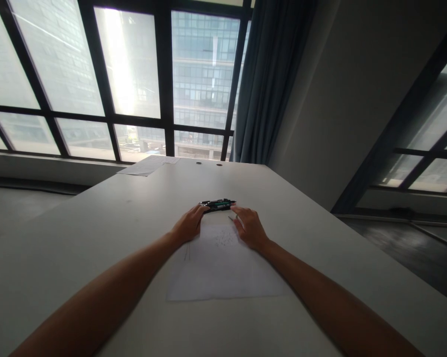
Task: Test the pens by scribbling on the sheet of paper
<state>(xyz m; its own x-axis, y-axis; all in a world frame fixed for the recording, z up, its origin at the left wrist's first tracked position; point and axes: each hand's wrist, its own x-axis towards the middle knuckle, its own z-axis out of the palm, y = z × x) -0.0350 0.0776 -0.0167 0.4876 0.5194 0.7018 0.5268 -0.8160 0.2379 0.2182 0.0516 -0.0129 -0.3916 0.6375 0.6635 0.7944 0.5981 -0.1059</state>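
A bundle of dark pens [219, 205], with some green among them, lies across the white table beyond a sheet of paper. My left hand [188, 223] is at the bundle's left end, its fingers closed against the pens. My right hand [250, 225] is by the right end, fingers bent. A short thin piece pokes out between its thumb and fingers, too small to name. Beneath both hands spreads the white paper [223, 280]. Small dark specks or marks [225, 239] show on its upper part. Two thin reddish lines [187, 252] are at its left edge; whether drawn or loose, I cannot tell.
The white table [134, 277] stretches away toward large windows [204, 74]. More paper sheets [145, 166] lie at its far left corner. Two dark round spots [219, 165] sit near the far edge. A blue curtain [264, 84] hangs behind, beside a grey wall [316, 109].
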